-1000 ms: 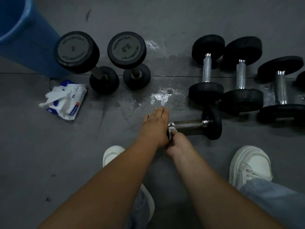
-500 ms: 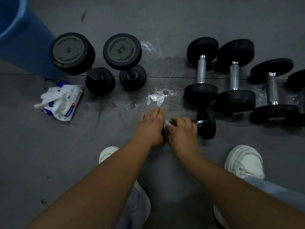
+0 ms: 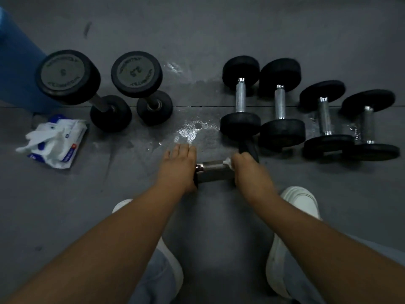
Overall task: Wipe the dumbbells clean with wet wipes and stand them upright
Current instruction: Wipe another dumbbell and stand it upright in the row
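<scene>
A dumbbell (image 3: 213,170) lies on the floor (image 3: 65,205) in the near middle, its handle running from left to right, between the two hands. The left hand (image 3: 178,165) rests on the left head and covers it almost fully; its fingers lie together and quite straight, pointing far. The right hand (image 3: 249,172) is curled round the right end of the handle and holds a white wipe (image 3: 226,161) against the metal; only a small corner of it shows above the fingers. The right head rises just behind this hand, very close to the near head of the next weight, but I cannot tell if they touch. To the right, four lying dumbbells (image 3: 280,102) are in a row, handles pointing from near to far, close beside each other. On the far left, two upright dumbbells (image 3: 137,71) stand on one head each, side by side but apart. Left of them is a blue bin (image 3: 15,62), and near it an open pack (image 3: 54,142) of wipes with white sheets sticking out. A wet patch (image 3: 188,132) shines on the floor just far of the left hand. Two white shoes (image 3: 300,200) stand at the near side, one under each forearm.
</scene>
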`<act>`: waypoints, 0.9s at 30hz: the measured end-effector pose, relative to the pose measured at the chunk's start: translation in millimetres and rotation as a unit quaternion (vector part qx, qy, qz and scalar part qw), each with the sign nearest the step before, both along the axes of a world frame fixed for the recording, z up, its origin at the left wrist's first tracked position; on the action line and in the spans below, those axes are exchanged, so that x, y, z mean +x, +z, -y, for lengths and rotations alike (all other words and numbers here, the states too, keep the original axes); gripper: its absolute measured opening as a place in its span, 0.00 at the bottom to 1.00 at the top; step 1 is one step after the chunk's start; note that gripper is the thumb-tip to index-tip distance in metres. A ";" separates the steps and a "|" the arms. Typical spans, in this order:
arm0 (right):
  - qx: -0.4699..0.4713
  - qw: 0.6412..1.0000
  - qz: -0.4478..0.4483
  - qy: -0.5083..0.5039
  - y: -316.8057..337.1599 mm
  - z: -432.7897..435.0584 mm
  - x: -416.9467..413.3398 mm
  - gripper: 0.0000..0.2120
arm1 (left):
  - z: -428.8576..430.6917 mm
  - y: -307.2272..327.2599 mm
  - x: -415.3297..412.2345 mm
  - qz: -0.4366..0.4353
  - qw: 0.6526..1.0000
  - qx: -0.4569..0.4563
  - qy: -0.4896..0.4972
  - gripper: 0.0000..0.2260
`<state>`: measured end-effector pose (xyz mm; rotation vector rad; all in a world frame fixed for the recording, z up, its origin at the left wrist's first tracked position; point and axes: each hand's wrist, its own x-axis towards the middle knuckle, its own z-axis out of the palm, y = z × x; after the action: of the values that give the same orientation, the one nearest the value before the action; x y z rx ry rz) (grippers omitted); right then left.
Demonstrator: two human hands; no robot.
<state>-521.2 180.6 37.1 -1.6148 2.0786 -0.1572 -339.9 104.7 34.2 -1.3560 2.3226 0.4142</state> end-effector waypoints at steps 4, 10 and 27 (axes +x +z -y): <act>-0.014 0.999 -0.026 -0.045 -22.3 -27.5 26.9 0.21 | -18.7 3.1 0.3 -0.029 0.999 0.001 0.037 0.49; 0.090 0.989 -0.096 -0.067 -15.5 -26.2 41.2 0.29 | -22.3 6.1 -2.1 -0.017 0.999 0.003 0.044 0.50; 0.114 0.988 0.056 -0.093 -13.3 -19.9 22.4 0.42 | -8.4 19.1 -12.5 0.027 0.997 0.057 0.052 0.51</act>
<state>-498.8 200.5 23.8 -1.2500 2.0757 -0.0687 -352.3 113.1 53.3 -1.4179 2.1572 0.5278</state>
